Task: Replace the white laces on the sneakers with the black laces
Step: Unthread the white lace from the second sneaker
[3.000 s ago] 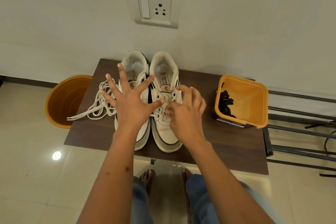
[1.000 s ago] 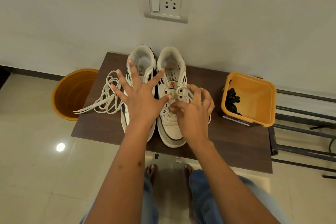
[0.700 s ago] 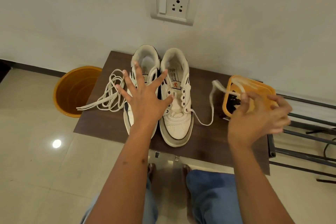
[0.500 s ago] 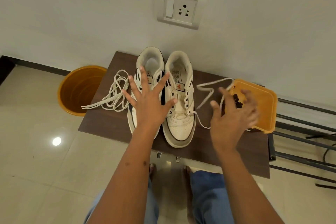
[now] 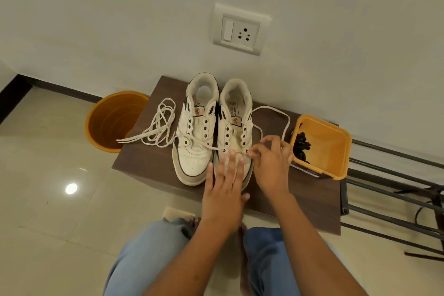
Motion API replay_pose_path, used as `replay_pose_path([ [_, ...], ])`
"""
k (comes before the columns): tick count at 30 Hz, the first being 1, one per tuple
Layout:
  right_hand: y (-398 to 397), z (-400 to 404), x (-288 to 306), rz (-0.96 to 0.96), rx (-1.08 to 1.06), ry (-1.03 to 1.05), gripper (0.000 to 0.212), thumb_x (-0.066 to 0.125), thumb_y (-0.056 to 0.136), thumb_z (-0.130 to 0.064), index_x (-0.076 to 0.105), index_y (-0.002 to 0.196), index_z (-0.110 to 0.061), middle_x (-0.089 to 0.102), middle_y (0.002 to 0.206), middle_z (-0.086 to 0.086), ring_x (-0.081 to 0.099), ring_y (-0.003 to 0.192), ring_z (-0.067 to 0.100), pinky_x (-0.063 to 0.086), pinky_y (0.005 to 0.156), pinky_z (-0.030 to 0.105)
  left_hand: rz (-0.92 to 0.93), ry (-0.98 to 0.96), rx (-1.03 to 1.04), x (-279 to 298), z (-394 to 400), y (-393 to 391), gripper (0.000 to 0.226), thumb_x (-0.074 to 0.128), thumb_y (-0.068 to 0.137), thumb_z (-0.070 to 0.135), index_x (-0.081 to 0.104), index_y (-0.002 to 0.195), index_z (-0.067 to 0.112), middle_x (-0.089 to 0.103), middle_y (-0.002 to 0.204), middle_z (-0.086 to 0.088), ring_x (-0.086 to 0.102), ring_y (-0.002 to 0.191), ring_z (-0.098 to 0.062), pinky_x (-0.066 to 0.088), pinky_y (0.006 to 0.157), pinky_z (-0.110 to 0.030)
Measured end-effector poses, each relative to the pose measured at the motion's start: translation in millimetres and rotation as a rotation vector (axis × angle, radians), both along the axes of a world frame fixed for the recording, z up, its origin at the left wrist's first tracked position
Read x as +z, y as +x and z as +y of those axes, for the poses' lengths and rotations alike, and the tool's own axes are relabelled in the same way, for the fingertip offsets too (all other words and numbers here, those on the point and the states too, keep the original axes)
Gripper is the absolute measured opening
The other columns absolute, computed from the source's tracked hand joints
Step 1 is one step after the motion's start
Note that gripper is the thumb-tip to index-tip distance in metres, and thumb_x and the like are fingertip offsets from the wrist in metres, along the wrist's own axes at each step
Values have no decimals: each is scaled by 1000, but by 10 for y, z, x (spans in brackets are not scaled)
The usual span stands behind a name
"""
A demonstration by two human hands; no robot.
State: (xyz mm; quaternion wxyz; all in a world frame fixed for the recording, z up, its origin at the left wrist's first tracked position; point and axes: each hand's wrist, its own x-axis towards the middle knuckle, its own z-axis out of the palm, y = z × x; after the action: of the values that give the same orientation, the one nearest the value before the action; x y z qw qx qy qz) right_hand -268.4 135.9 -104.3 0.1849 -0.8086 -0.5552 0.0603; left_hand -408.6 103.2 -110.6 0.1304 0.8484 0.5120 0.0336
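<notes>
Two white sneakers stand side by side on a small brown table point(image 5: 144, 163). The left sneaker point(image 5: 194, 151) has bare eyelets. Its pulled-out white lace point(image 5: 161, 125) lies heaped to its left. The right sneaker point(image 5: 236, 113) keeps a white lace point(image 5: 271, 108) only in its lowest eyelets; one end loops out to the right, the other crosses the left sneaker's toe. My left hand point(image 5: 224, 185) lies flat on the right sneaker's toe. My right hand point(image 5: 272, 166) pinches the lace at the lowest right eyelet. Black laces point(image 5: 301, 145) sit in an orange square tub point(image 5: 336, 151).
An orange round bin point(image 5: 113, 122) stands on the tiled floor left of the table. A dark metal rack point(image 5: 396, 187) runs along the right. A wall socket point(image 5: 240, 31) is above the sneakers. My knees and bare feet are just below the table's front edge.
My left hand moved off the left sneaker onto the right sneaker's toe. My right hand swung the lace out toward the tub, then came back to the lowest eyelet. The lace left the upper eyelets.
</notes>
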Motion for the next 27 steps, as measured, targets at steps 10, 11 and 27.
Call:
replay_pose_path([
  [10,519,-297,420,-117,-230,35,15,71,78,-5,71,90,-14,48,124,13,38,114,38,34,95,50,109,-97,-74,-160,1,-110,68,3,92,48,-2,153,21,1,164,1,8,151,-18,5,116,-45],
  [11,597,-347,468,-105,-349,63,13,70,81,-6,70,92,-13,46,127,15,38,115,40,33,97,50,82,-131,-75,-177,4,-107,65,16,94,46,14,152,19,20,162,-1,23,148,-19,15,114,-46],
  [27,287,-17,194,-67,61,65,8,67,85,-13,73,86,-18,51,121,6,35,110,32,28,84,39,198,-185,-133,-27,102,72,61,-4,96,48,-48,133,29,-58,138,0,-52,129,-17,-27,111,-42],
])
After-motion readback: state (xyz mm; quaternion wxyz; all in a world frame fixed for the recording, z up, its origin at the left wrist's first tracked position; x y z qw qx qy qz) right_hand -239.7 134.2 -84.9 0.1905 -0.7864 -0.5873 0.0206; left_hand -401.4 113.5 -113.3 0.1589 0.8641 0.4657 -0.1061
